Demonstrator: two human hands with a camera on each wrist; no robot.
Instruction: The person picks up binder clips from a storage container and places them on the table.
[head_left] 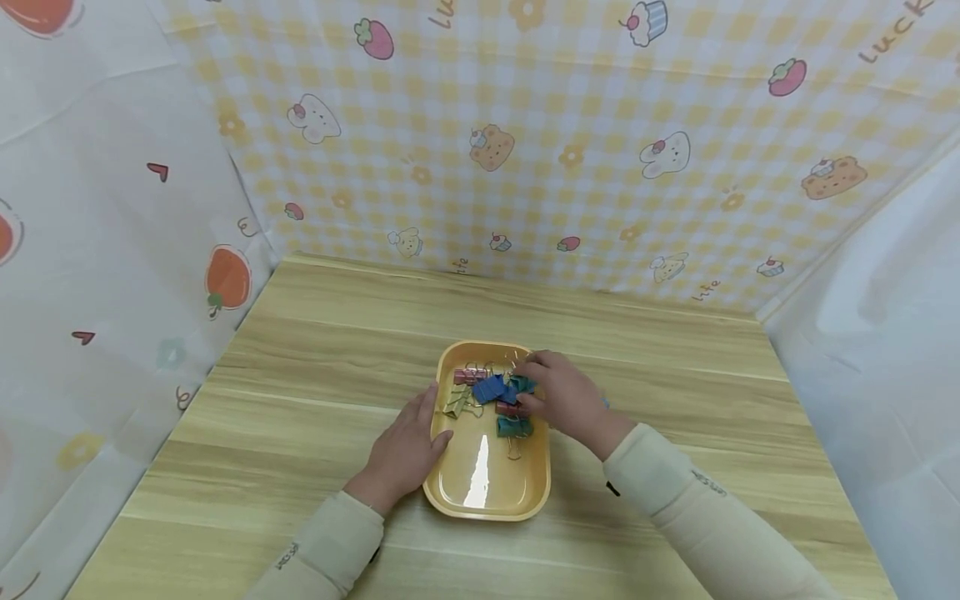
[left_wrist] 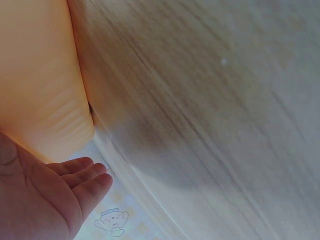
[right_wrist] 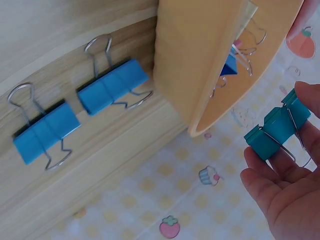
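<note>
A yellow tray point(head_left: 457, 492) holds several binder clips in its far half: a pink one point(head_left: 470, 377), a pale green one point(head_left: 456, 402), dark blue ones point(head_left: 489, 389), a red one point(head_left: 510, 409) and a teal one point(head_left: 514, 427). My left hand point(head_left: 405, 446) rests along the tray's left side, its thumb over the rim; in the left wrist view the fingers point(left_wrist: 92, 185) extend beside the wall. Over the tray's far right part, my right hand point(head_left: 562, 396) pinches a teal binder clip point(right_wrist: 277, 132) between thumb and fingers. Whether a second clip is with it, I cannot tell.
Two light blue binder clips point(right_wrist: 112, 86) point(right_wrist: 46, 132) lie side by side on the wooden table point(head_left: 337, 333), right of the tray and mostly behind my right hand in the head view. Patterned cloth point(head_left: 570, 200) encloses the table at the back and sides.
</note>
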